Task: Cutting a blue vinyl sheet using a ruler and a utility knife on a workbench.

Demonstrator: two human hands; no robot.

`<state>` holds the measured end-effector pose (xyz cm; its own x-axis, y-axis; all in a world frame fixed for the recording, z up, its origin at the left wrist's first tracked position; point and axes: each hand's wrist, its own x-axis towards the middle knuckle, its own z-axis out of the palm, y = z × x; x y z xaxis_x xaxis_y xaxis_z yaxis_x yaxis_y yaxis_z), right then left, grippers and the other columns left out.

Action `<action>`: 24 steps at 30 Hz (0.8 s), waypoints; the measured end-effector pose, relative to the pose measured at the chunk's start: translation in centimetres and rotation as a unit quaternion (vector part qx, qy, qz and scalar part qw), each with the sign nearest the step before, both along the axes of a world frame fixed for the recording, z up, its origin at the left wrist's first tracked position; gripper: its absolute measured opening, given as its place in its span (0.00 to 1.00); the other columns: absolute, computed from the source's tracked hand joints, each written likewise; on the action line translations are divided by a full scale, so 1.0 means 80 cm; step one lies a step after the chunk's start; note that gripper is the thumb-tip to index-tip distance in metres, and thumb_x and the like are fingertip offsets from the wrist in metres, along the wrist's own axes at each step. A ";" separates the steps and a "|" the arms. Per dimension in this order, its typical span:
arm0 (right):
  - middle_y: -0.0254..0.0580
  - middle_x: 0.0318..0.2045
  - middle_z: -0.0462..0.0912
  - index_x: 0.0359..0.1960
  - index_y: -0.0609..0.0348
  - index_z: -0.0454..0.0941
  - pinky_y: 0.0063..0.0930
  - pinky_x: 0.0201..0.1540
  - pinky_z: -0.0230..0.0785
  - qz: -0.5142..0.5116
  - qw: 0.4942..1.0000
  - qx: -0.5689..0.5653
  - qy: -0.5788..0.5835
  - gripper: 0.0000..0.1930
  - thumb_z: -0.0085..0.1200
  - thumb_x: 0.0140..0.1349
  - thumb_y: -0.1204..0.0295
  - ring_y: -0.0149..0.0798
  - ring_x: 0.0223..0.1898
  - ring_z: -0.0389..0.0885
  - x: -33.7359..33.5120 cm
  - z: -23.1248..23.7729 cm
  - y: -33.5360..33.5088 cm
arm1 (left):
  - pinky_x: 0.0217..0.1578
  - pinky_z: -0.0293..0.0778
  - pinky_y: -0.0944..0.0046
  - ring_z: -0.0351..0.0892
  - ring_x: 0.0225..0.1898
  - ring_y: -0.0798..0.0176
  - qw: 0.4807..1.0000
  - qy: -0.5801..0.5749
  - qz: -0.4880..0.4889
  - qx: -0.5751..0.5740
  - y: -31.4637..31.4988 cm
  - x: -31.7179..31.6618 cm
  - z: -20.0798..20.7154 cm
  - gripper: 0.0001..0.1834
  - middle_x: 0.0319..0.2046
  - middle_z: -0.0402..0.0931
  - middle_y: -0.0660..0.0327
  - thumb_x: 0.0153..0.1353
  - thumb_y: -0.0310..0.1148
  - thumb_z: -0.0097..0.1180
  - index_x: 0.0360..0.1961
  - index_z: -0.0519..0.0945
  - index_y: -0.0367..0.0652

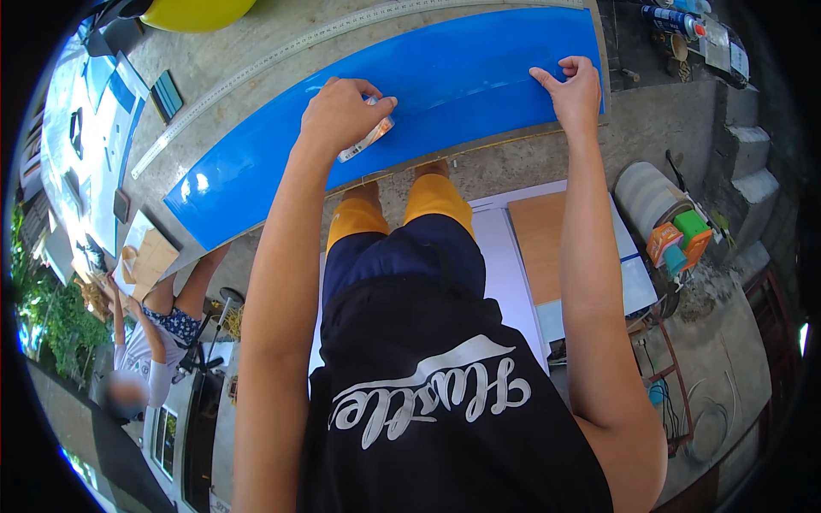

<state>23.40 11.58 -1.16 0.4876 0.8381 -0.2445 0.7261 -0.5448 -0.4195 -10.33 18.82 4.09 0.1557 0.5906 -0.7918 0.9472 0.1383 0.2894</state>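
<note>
A long glossy blue sheet [265, 162] lies across the work surface in front of me. My left hand [340, 111] is closed around what looks like a roll of clear tape [369, 141] with an orange and white core, held over the sheet's near edge. From near that hand a thin see-through strip [466, 91] runs right along the sheet, toward my other hand. At the sheet's right end rests my right hand [575, 96], its thumb and bent forefinger apart. Whether the thumb touches the strip's end is too small to tell.
A long metal ruler [282, 53] lies along the sheet's far edge, with a yellow rounded object [197, 13] beyond it. Spray cans [676, 20] stand at the far right. White and brown boards [539, 231] are behind my legs. Another person [162, 342] sits at the left.
</note>
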 end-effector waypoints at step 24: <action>0.52 0.52 0.76 0.46 0.52 0.81 0.53 0.60 0.67 -0.088 0.984 -0.038 -0.150 0.33 0.77 0.46 0.44 0.56 0.56 0.75 0.036 -0.010 0.018 | 0.55 0.77 0.52 0.83 0.54 0.48 0.999 0.002 -0.002 0.037 -0.003 0.005 0.000 0.26 0.48 0.86 0.51 0.57 0.57 0.63 0.45 0.90 0.48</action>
